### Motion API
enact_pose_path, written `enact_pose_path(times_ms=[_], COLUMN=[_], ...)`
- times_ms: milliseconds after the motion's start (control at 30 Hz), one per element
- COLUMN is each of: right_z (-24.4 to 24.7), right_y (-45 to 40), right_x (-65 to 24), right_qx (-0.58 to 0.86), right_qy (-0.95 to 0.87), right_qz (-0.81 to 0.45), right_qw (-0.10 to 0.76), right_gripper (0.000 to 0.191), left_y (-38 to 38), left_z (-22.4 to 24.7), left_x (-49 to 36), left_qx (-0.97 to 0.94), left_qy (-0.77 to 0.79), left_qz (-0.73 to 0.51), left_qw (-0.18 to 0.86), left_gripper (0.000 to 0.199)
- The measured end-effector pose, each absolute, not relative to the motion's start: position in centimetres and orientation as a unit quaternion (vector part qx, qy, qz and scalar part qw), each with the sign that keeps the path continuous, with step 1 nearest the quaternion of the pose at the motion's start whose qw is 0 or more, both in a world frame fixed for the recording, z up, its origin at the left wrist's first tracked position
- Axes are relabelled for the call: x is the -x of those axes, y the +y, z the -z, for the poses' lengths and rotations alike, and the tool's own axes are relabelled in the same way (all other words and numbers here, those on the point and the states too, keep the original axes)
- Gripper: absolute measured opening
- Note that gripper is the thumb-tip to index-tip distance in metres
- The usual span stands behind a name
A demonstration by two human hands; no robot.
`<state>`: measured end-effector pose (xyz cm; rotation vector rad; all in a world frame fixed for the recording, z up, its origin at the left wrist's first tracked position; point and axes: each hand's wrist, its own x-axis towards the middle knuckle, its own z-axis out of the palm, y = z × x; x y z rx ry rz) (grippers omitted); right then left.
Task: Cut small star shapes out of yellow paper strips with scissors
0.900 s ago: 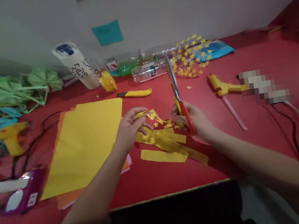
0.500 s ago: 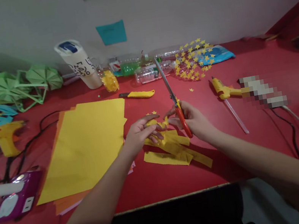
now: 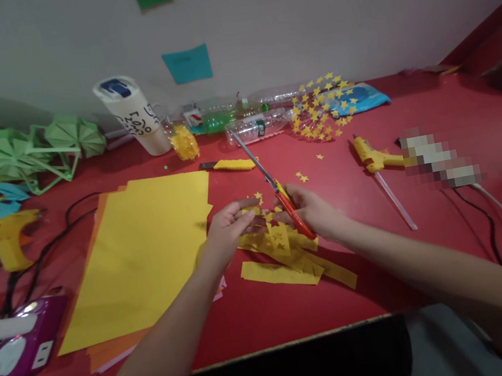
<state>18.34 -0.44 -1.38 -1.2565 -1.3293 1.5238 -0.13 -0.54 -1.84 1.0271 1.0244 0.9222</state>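
My right hand (image 3: pixel 309 209) is closed on the red and yellow handles of the scissors (image 3: pixel 275 187), whose blades point up and left toward the bottles. My left hand (image 3: pixel 233 227) is closed, its fingers pinching a small piece of yellow paper (image 3: pixel 250 215). Below both hands lies a loose pile of yellow paper strips (image 3: pixel 285 271); one strip end shows star-shaped marks. Small yellow stars (image 3: pixel 302 176) lie on the red table beyond the hands.
A stack of yellow sheets (image 3: pixel 141 253) lies left. Behind are a yellow cutter (image 3: pixel 235 165), a white tumbler (image 3: pixel 136 117), bottles (image 3: pixel 257 127) and a star-covered bottle (image 3: pixel 322 110). Glue guns (image 3: pixel 374 156) lie right and left (image 3: pixel 8 240); a power strip (image 3: pixel 440 161) is far right.
The scissors have tilted further left and lowered with my right hand. The yellow piece between my hands has shifted, and more small stars show on the table. The view has moved slightly.
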Motion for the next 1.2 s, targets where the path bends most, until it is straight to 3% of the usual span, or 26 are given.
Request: enact_pose_path(times_ms=[200,367,533,600,833,1033,1200], right_z=[1.1,0.5,1.2,2.0,2.7,0.9,1.1], right_y=[0.0,1.6,5.6,6.8,6.0,3.1,1.7], right_x=[-18.1,-18.1,-18.3,-18.5,-18.8,-16.6,-15.7], right_qx=[0.471,0.472,0.465,0.46,0.5,0.466,0.455], right_qy=[-0.498,-0.468,-0.406,-0.401,-0.428,-0.5,-0.506], right_qz=[-0.617,-0.611,-0.534,-0.526,-0.514,-0.613,-0.623], right_qw=[0.387,0.429,0.577,0.593,0.55,0.395,0.385], right_gripper=[0.036,0.041,0.048,0.049,0.055,0.057,0.055], left_y=[-0.3,0.0,0.1,0.2,0.4,0.1,-0.3], left_z=[1.6,1.3,1.1,1.2,1.8,1.7,1.6], left_x=[0.3,0.7,0.9,1.0,1.2,0.8,0.4], left_qx=[-0.433,-0.392,-0.374,-0.37,-0.387,-0.453,-0.469], left_qy=[0.464,0.486,0.494,0.499,0.494,0.487,0.492], left_qz=[-0.443,-0.472,-0.48,-0.477,-0.46,-0.396,-0.364], left_qw=[0.633,0.622,0.621,0.622,0.628,0.632,0.637], left_gripper=[0.055,0.023,0.018,0.019,0.02,0.024,0.02])
